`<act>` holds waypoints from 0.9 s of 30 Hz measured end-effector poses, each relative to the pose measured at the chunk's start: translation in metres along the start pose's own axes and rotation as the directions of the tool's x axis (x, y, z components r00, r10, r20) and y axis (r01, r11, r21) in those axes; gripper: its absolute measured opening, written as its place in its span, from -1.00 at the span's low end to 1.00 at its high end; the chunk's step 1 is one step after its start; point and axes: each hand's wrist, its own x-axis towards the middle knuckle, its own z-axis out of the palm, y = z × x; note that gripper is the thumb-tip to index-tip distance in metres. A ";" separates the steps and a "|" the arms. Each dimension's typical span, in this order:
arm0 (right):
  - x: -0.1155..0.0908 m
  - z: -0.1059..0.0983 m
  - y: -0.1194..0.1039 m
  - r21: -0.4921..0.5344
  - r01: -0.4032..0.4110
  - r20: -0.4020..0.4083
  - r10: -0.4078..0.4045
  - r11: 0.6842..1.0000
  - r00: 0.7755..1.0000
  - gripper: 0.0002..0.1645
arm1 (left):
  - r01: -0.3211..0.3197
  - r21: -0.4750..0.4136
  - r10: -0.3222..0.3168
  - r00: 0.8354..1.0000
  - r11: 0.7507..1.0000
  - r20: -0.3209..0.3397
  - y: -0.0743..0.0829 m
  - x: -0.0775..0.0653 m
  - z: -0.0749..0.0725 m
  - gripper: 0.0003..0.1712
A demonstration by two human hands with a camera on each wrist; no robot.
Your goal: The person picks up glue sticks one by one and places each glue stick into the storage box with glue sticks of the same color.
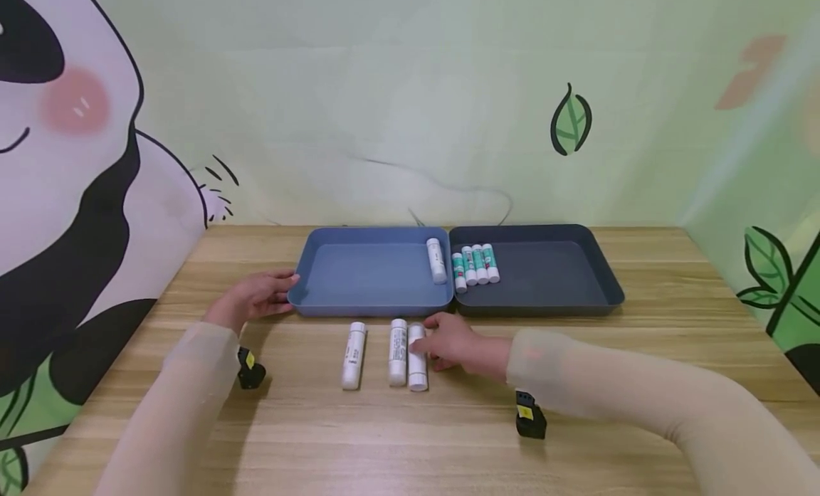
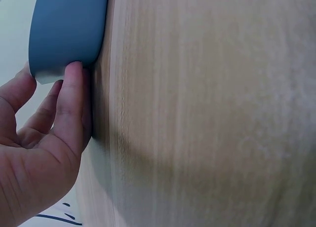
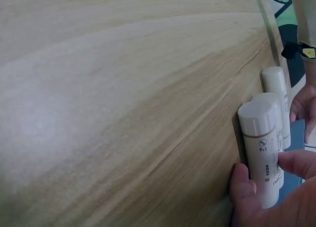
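Note:
My left hand [image 1: 264,294] is at the left end of the blue tray [image 1: 371,311], fingertips against its outer wall [image 2: 66,34] and rim. My right hand [image 1: 453,341] holds a white glue stick [image 1: 418,373] lying on the table, with a finger and thumb on either side of it in the right wrist view [image 3: 259,153]. Right beside it lies a second white glue stick [image 1: 398,354], and farther left a third one [image 1: 354,355]. Another white glue stick [image 1: 436,261] lies inside the blue tray at its right end.
A dark grey tray [image 1: 544,311] stands against the right side of the blue one. Several smaller glue sticks with green labels [image 1: 477,264] lie side by side at its left end. Behind the wooden table [image 1: 384,446] hangs a printed backdrop [image 1: 320,126].

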 end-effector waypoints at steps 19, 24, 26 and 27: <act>-0.005 0.005 0.006 0.008 0.068 -0.028 -0.068 0.998 0.997 -0.34 | -0.014 -0.046 0.013 1.000 0.999 -0.007 -0.005 -0.002 0.003 -0.17; -0.007 0.001 0.007 0.074 0.065 -0.014 -0.064 0.995 0.998 -0.34 | -0.014 -0.040 0.014 1.000 0.999 -0.007 -0.004 -0.001 0.003 -0.17; -0.009 -0.002 0.005 0.100 0.050 -0.006 -0.050 0.994 0.999 -0.34 | -0.012 -0.037 0.012 1.000 0.999 -0.012 -0.003 -0.001 0.003 -0.17; -0.010 -0.004 0.004 0.109 0.038 0.001 -0.039 0.993 0.999 -0.34 | -0.011 -0.036 0.011 1.000 0.999 -0.015 -0.003 -0.001 0.003 -0.17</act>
